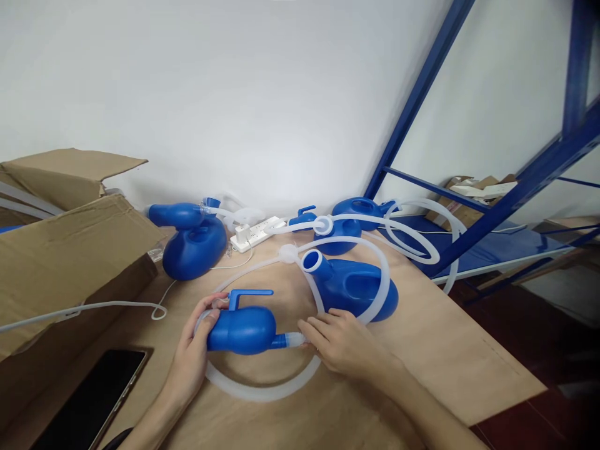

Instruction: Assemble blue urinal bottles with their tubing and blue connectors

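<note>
My left hand [197, 334] is wrapped round the wide end of a blue plastic urinal funnel [246, 329], which has a thin L-shaped handle on top. The funnel lies sideways, its narrow spout pointing right into a clear tube end [294, 339]. At that joint my right hand [344, 340] has its fingers closed on the translucent hose, whose gripped part they partly hide. The hose [267, 392] loops in front of and behind the funnel. Just beyond my right hand, a blue urinal bottle [359, 287] lies with its open white-rimmed neck facing up and left.
Another blue bottle with a funnel [194, 250] stands back left, more bottles [356, 206] back right. Between them lies a white power strip [257, 234]. A cardboard box [70, 250] and a phone [94, 400] are at left; a blue metal rack [422, 94] borders the table's right.
</note>
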Demonstrator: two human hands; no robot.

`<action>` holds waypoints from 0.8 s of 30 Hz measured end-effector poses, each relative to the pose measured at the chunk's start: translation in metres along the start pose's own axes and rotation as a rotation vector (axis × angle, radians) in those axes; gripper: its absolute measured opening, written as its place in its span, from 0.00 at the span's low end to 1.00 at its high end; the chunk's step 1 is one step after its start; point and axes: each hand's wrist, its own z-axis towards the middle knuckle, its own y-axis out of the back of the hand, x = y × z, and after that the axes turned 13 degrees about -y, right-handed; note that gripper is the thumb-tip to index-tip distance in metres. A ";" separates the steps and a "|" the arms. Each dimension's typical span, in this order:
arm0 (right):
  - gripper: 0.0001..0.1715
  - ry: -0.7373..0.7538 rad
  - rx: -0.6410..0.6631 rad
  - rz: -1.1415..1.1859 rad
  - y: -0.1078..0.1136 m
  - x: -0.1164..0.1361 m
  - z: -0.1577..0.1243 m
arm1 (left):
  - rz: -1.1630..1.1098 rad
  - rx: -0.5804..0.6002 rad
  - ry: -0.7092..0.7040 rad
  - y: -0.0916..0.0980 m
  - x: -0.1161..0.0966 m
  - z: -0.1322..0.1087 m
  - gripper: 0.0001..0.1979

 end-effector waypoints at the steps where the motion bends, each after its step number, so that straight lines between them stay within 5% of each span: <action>1: 0.15 0.010 0.012 -0.006 -0.002 0.001 0.000 | 0.023 0.000 -0.022 0.000 0.001 -0.001 0.23; 24: 0.18 0.030 -0.114 0.000 -0.006 0.019 0.014 | 0.086 -0.141 -0.085 -0.012 -0.006 -0.014 0.19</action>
